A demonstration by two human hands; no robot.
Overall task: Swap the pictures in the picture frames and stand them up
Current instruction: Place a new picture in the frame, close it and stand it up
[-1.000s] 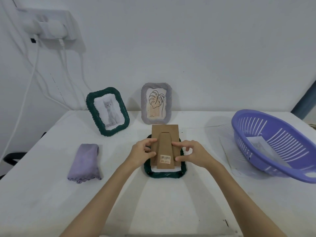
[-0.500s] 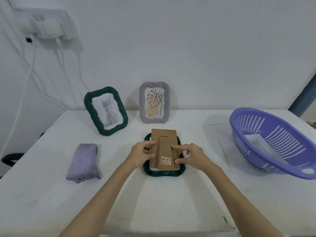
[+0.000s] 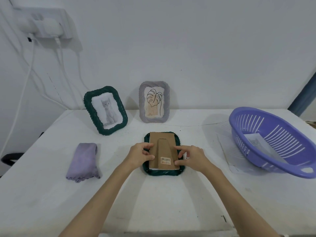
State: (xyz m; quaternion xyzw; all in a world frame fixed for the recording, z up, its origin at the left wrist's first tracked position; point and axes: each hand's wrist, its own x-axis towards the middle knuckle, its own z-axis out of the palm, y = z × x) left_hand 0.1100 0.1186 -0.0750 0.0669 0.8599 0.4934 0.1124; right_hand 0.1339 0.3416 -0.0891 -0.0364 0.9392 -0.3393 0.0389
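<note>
A dark green frame (image 3: 163,173) lies face down in the middle of the white table (image 3: 153,202). Its brown cardboard backing (image 3: 162,139), with a folded stand and a barcode sticker, rests on it. My left hand (image 3: 139,155) pinches the backing's left edge. My right hand (image 3: 191,157) holds its right edge with thumb and fingers. A second green frame (image 3: 106,110) with a grey kitten picture stands at the back left. A grey frame (image 3: 154,102) with a leaf drawing stands beside it against the wall.
A folded lilac cloth (image 3: 83,161) lies left of the hands. A purple slotted basket (image 3: 271,142) holding a sheet of paper sits tilted at the right, on loose paper (image 3: 225,147). Cables hang from a wall socket (image 3: 46,23) at the upper left.
The backing has slid down toward me and now sits squarer inside the green frame. Both hands stayed at its side edges.
</note>
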